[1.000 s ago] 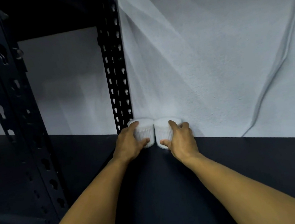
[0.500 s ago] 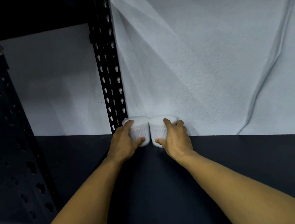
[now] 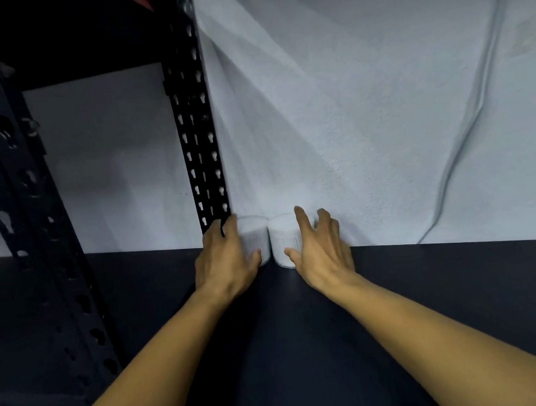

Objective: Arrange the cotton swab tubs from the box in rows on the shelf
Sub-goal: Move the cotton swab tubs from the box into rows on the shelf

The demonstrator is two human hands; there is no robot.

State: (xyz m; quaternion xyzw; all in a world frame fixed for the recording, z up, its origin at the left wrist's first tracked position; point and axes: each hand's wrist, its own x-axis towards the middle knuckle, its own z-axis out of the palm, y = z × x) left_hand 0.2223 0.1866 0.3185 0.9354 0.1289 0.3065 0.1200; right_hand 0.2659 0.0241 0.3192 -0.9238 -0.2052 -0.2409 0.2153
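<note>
The head view looks down at a dark shelf point(image 3: 440, 299) backed by a pale wall point(image 3: 368, 123), with a black slotted post point(image 3: 200, 143) rising at the rear. Two white tubs stand upright at the very back of the shelf, against the wall and just right of the post: the left tub point(image 3: 254, 238) and the right tub point(image 3: 283, 239) touch side by side, starting a row. The left hand point(image 3: 225, 262) wraps the left tub from its outer side, fingers point(image 3: 231, 229) curled over the rim and thumb pressed low on the front. The right hand point(image 3: 322, 253) sits on the right tub with its fingers point(image 3: 302, 220) spread and partly lifted, thumb at the lower front; whether it grips or only touches cannot be told for sure. Each tub lies directly ahead of its own hand, between the fingers and the wall, so neither hand must cross over. Both tubs look placed, and the likely next move is to let go and draw the hands straight back toward the body without nudging the pair. The box is not in view.
</note>
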